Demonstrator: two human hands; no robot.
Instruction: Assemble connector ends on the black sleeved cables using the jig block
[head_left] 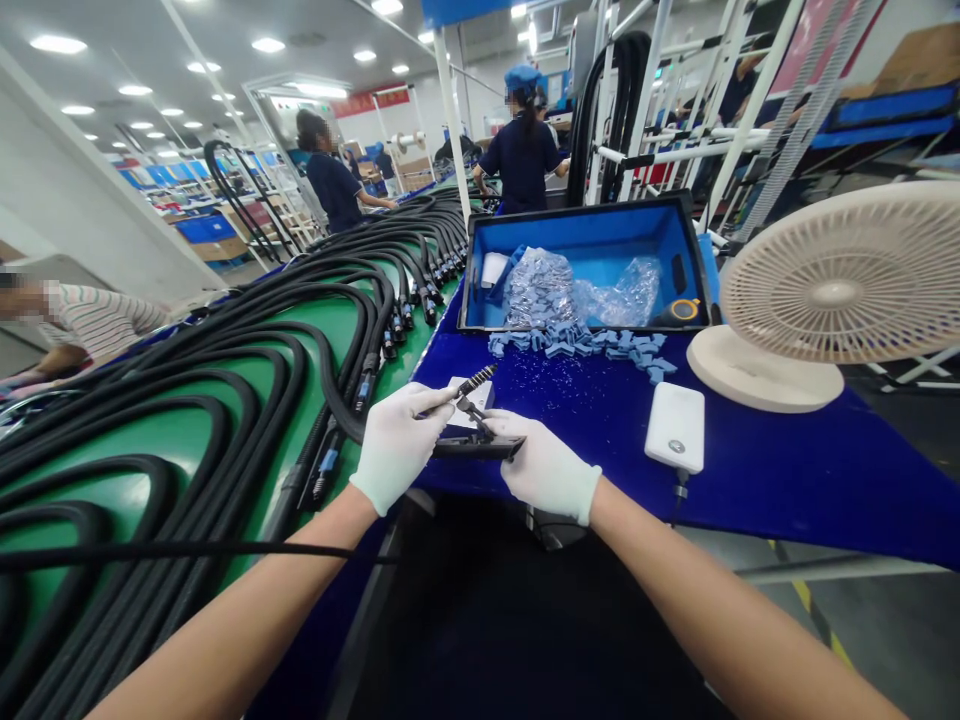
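White gloves cover both of my hands, which are close together over the near edge of the blue table (592,460). Pinched in my left hand (401,440) is a dark ribbed fitting (478,380), its tip pointing up and right. My right hand (546,468) is closed around a black hose end (472,449) that runs sideways below the fitting. A short dark piece (472,408) stands between the fingers of both hands; how it joins the rest is unclear. Behind them a pale block (486,390) with holes lies on the table, partly hidden.
Black hoses (300,290) lie in curves on a green conveyor (330,350) at left. Small blue clips (577,343) are scattered before a blue bin (585,235) holding bagged clips. A white power bank (675,425) and a fan (832,290) stand right. Several people work beyond.
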